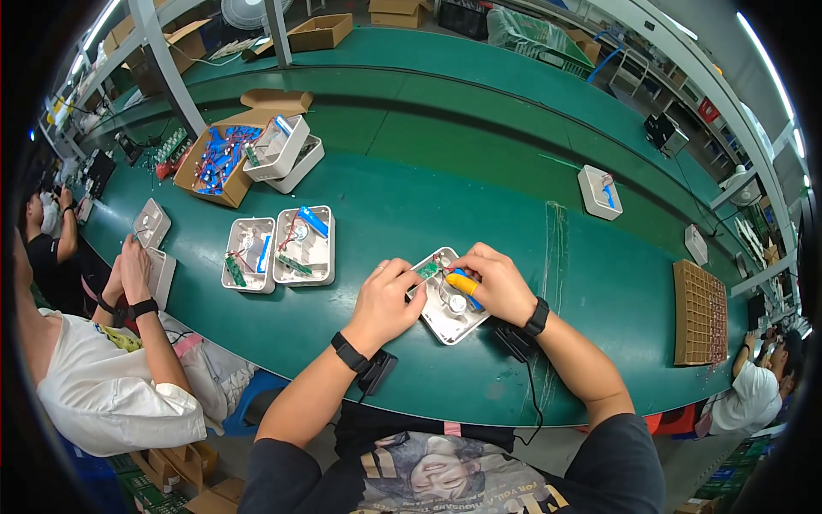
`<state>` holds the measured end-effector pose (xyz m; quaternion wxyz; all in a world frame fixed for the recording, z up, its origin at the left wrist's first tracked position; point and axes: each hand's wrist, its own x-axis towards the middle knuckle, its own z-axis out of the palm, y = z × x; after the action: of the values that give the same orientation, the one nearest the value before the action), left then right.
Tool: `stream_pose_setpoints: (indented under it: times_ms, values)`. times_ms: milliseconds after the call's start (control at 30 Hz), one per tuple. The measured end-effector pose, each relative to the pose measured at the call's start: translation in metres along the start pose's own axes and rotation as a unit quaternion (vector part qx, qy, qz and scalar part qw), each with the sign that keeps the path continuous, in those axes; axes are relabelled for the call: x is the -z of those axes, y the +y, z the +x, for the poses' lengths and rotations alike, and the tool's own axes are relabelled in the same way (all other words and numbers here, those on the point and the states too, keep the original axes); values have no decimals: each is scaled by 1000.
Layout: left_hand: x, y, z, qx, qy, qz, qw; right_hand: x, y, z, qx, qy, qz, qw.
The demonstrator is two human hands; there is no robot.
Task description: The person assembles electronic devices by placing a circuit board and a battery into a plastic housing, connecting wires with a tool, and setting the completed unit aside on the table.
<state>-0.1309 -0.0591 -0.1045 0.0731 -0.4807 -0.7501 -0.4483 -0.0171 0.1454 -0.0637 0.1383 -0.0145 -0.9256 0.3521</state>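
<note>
In front of me a white plastic housing (448, 332) lies on the green bench, with a round white part (457, 304) inside. My left hand (388, 298) is closed at its left side, thumb and fingers pinching the end of a green circuit board (429, 269). Over the housing's right side, the fingers of my right hand (497, 285) are pinched together near thin red wires. A rounded yellow piece (462, 283) shows at its thumb; whether it is a finger cover or a tool handle I cannot tell. Blue, probably a battery, shows beneath this hand.
Two more housings (330, 248) (227, 257) with boards and blue batteries stand to the left. Behind them are stacked housings (301, 176) and a carton of batteries (205, 184). A divided tray (692, 313) stands at right. Co-workers sit at both sides; one's hands (133, 270) hold a housing.
</note>
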Motion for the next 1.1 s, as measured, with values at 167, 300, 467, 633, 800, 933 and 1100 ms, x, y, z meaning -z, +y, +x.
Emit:
stream_pose_setpoints:
  times_ms: [167,300,467,633,800,933,1100]
  values:
    - [-2,5,4,2,-10,-4,1000,-3,8,-3,42,46,-61,996]
    - [-1,3,3,5,-16,-1,1000,-4,7,1,31,28,-61,997]
    - [-3,2,2,-12,-14,-8,1000,0,5,-1,51,-4,-111,993]
    - [-3,3,2,-7,-24,-9,1000,-1,13,1,81,3,-103,991]
    - [-4,4,1,-13,-26,-13,999,0,13,1,107,9,-127,986]
    - [-4,4,2,-11,-29,-13,999,8,6,1,77,-17,-94,992]
    - [-4,1,2,-5,-32,-18,999,29,-11,4,-51,-80,-2,995]
